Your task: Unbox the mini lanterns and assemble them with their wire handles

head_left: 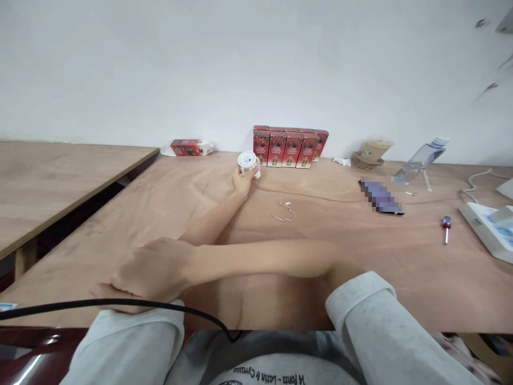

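Light grey long-sleeved top (192, 363) — forearms bare.
The left sleeve (128, 342) is a soft, faintly speckled light grey, its cuff bunched in folds just beneath the right hand (152, 274). The right sleeve (372, 321) matches it, with a thick rolled cuff ending well back from that hand. Both forearms are uncovered, one of them up to the left hand (242, 182). Nearer the body than either hand, the chest is a darker heathered grey with dark printed lettering (272, 377) — a thin black cable (120, 303) runs over the left cuff and onto it.

White item (247, 162) in left grip (242, 181) unidentifiable, dark object (380, 197) pixelated, device (487, 227) cut off
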A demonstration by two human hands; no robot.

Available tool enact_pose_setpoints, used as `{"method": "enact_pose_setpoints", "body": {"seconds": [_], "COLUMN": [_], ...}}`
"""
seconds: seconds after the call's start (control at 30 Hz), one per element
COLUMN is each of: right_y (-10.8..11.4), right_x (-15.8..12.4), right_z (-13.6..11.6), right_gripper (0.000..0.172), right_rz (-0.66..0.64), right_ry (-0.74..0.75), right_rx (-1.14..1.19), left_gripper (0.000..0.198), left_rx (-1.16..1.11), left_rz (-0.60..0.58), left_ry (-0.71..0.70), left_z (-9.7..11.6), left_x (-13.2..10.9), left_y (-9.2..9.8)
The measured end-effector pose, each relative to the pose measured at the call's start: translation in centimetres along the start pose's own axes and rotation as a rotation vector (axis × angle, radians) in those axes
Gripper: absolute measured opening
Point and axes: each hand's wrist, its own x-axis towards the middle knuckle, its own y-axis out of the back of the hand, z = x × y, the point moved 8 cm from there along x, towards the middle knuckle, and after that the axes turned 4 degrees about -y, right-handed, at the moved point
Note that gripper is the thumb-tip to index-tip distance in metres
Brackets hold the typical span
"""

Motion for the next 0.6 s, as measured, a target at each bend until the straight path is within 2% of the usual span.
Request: {"method": "enact_pose_setpoints", "body": {"seconds": [0.27, 0.47, 0.53, 0.6], "right_y": [0.2, 0.4, 1.0, 2.8], "right_x": [-1.4, -1.9, -2.3, -3.3], "right_z": [-0.2, -0.8, -0.3, 1.9], "right_gripper": [0.053, 0.047, 0.043, 0.037], "right_rz": [0.049, 0.192, 0.2, 0.219], "right_ry": [-0.05, 0.011, 0.027, -0.05], "right_rx": [-0.054, -0.279, -0.388, -0.474], "left_gripper": [0.047, 0.044, 0.042, 0.04], "left_rx": [-0.002, 0.016, 0.02, 0.025], "left_rz": [0.019, 0.028, 0.016, 0.004], "left_ry": [-0.001, -0.021, -0.036, -0.055], "left_z": [0.0, 0.1, 0.4, 0.8], "left_x": [0.0, 0.0, -0.2, -0.4], "left_y": [0.1, 0.0, -0.1, -0.1]}}
